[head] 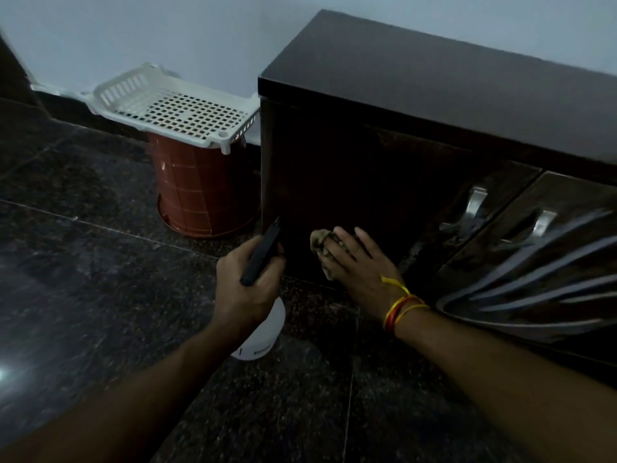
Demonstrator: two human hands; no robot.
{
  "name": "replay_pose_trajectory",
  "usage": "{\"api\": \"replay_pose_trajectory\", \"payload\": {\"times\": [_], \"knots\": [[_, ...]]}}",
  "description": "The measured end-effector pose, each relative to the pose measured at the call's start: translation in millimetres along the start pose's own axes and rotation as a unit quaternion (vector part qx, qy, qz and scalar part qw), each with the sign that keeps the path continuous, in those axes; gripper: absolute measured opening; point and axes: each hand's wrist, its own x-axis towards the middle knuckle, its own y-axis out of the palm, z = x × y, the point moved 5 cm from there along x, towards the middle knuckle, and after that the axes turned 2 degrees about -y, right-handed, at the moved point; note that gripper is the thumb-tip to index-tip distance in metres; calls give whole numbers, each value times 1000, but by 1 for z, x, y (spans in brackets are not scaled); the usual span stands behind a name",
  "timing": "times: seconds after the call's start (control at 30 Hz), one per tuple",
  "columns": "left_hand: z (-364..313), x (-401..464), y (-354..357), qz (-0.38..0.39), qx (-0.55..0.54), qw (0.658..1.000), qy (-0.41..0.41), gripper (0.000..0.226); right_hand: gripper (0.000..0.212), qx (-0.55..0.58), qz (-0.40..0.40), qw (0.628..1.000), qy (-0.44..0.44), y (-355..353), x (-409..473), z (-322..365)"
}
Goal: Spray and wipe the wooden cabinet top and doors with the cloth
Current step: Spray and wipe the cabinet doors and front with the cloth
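A dark wooden cabinet (434, 105) stands against the wall, its side panel facing me and two glossy doors with metal handles (475, 202) at the right. My right hand (360, 265) presses a crumpled tan cloth (322, 248) flat against the lower part of the side panel. My left hand (247, 289) grips a spray bottle (263, 332) with a white body and a black trigger head, its nozzle pointing at the cabinet's lower left corner. Red and yellow threads circle my right wrist.
A reddish-brown bucket (200, 192) stands upside down just left of the cabinet, with a white perforated plastic tray (173, 108) resting on it. The floor (83, 279) is dark polished granite. A pale wall runs behind everything.
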Motion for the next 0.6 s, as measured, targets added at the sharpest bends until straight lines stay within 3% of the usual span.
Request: {"api": "replay_pose_trajectory", "payload": {"times": [0.1, 0.3, 0.5, 0.6], "knots": [[-5, 0, 1, 4, -8, 1000, 5, 30, 53, -17, -37, 999, 11, -13, 5, -19], [-11, 2, 8, 6, -4, 1000, 4, 31, 59, 14, -136, 977, 161, -51, 26, -70], [-16, 1, 7, 9, -8, 1000, 6, 24, 63, -5, -60, 993, 98, -42, 10, -45], [-18, 0, 7, 12, -9, 1000, 5, 21, 56, -9, -86, 990, 110, -55, 14, -65]]}}
